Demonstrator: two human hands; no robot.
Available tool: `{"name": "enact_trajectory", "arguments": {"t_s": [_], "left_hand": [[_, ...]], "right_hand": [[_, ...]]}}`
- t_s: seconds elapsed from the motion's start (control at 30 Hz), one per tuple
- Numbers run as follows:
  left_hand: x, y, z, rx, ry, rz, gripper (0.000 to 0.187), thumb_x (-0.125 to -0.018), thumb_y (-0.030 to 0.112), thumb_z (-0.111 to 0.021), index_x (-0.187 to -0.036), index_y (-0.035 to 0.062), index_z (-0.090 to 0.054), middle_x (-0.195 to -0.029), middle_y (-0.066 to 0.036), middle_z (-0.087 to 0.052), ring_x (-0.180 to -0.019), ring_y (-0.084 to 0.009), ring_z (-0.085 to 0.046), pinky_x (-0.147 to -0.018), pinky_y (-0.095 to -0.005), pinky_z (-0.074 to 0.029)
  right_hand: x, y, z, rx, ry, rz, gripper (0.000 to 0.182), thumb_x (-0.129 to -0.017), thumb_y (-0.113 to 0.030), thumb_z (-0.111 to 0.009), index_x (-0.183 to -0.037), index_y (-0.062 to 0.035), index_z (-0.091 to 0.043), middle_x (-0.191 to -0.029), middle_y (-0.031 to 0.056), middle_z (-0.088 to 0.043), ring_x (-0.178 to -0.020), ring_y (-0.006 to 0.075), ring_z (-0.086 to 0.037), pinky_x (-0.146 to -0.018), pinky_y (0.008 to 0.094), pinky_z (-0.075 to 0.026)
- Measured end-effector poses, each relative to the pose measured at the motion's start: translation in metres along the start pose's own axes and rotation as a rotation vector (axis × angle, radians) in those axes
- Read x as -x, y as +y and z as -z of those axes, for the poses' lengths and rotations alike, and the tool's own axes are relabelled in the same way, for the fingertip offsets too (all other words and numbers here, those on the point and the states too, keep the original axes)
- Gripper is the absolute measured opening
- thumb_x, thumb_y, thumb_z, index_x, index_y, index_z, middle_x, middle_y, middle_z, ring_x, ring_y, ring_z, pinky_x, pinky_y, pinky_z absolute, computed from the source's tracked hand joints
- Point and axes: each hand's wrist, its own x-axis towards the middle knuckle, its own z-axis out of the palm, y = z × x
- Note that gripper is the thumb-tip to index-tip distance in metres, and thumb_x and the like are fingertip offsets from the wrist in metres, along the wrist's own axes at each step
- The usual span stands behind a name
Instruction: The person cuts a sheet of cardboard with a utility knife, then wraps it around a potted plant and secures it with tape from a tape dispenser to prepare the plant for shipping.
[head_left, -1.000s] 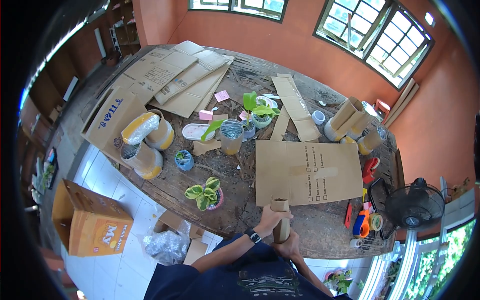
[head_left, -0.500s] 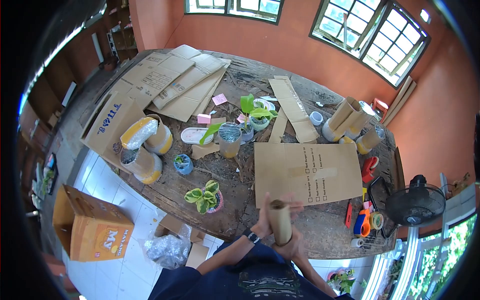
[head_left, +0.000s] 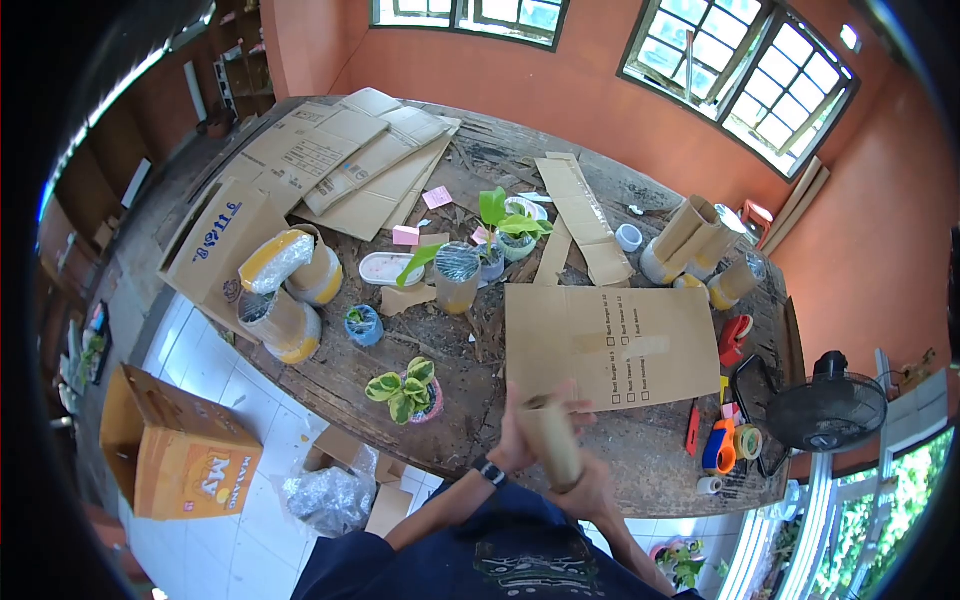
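A brown cardboard tube (head_left: 553, 447) stands tilted over the table's front edge, its hollow top end facing up. My right hand (head_left: 588, 490) is closed around its lower end. Against the tube's upper left side rests my left hand (head_left: 515, 440), its thumb up and its fingers stretched out behind the tube, slightly blurred; a dark watch is on that wrist. Just beyond both hands lies a flat cardboard sheet (head_left: 560, 350) with printed check boxes. A potted plant (head_left: 405, 390) with yellow-edged leaves is to the left of my hands.
Cardboard-wrapped cylinders (head_left: 280, 325) stand at left, and more cardboard rolls (head_left: 690, 235) at right. Flattened cardboard (head_left: 310, 150) is stacked at the back left. A red cutter (head_left: 692, 430), a tape dispenser (head_left: 719, 447) and a black fan (head_left: 828, 410) are at right. An orange box (head_left: 195, 465) sits on the floor.
The tube's top has tipped to the left, with its lower end still in my right hand. My left hand has shifted slightly left alongside it. The view has moved slightly.
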Motion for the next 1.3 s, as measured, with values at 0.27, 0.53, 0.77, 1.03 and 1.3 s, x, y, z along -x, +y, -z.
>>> {"name": "enact_trajectory", "arguments": {"t_s": [0.27, 0.53, 0.77, 1.03, 1.3], "left_hand": [[-0.007, 0.008, -0.027, -0.049, 0.069, 0.014, 0.116, -0.079, 0.093, -0.01, -0.153, 0.0062, -0.034, -0.134, -0.029, -0.055, -0.12, -0.0429, -0.058, -0.107, -0.0497, -0.04], [-0.016, 0.015, -0.061, -0.129, 0.012, -0.024, 0.115, -0.082, 0.091, -0.01, -0.15, 0.0008, -0.035, -0.124, -0.03, -0.062, -0.112, -0.0387, -0.064, -0.1, -0.0451, -0.047], [-0.01, 0.02, -0.077, -0.332, -0.115, -0.022, 0.115, -0.082, 0.091, -0.011, -0.148, 0.0007, -0.037, -0.124, -0.027, -0.062, -0.115, -0.0347, -0.061, -0.098, -0.0432, -0.045], [-0.024, 0.036, -0.097, -0.312, -0.22, -0.077, 0.112, -0.084, 0.089, -0.01, -0.143, -0.0005, -0.042, -0.119, -0.024, -0.064, -0.109, -0.0324, -0.062, -0.097, -0.041, -0.045], [-0.013, 0.024, -0.066, -0.33, -0.263, 0.065, 0.105, -0.088, 0.085, -0.012, -0.142, 0.0006, -0.044, -0.12, -0.024, -0.064, -0.111, -0.0319, -0.063, -0.101, -0.0418, -0.043]], "right_hand": [[0.0, -0.005, -0.004, 0.247, -0.054, -0.127, 0.055, -0.057, -0.021, -0.085, -0.103, 0.001, -0.067, -0.09, 0.0207, -0.07, -0.085, 0.0372, -0.071, -0.075, 0.0404, -0.055], [0.001, 0.001, 0.003, 0.0, 0.171, 0.039, 0.048, -0.06, -0.018, -0.082, -0.1, 0.0009, -0.065, -0.082, 0.0149, -0.069, -0.077, 0.027, -0.07, -0.072, 0.0391, -0.055], [0.004, -0.02, 0.012, 0.04, 0.05, 0.006, 0.049, -0.059, -0.018, -0.083, -0.099, 0.0026, -0.063, -0.081, 0.0187, -0.069, -0.078, 0.0337, -0.072, -0.072, 0.0414, -0.056], [-0.004, -0.038, 0.023, 0.034, 0.239, 0.128, 0.05, -0.064, -0.019, -0.084, -0.104, 0.0015, -0.062, -0.085, 0.015, -0.07, -0.077, 0.0294, -0.071, -0.07, 0.0388, -0.056], [-0.001, -0.004, -0.005, 0.068, 0.176, 0.139, 0.045, -0.061, -0.019, -0.084, -0.095, 0.001, -0.062, -0.087, 0.0199, -0.068, -0.081, 0.0363, -0.07, -0.071, 0.0413, -0.056]]}}
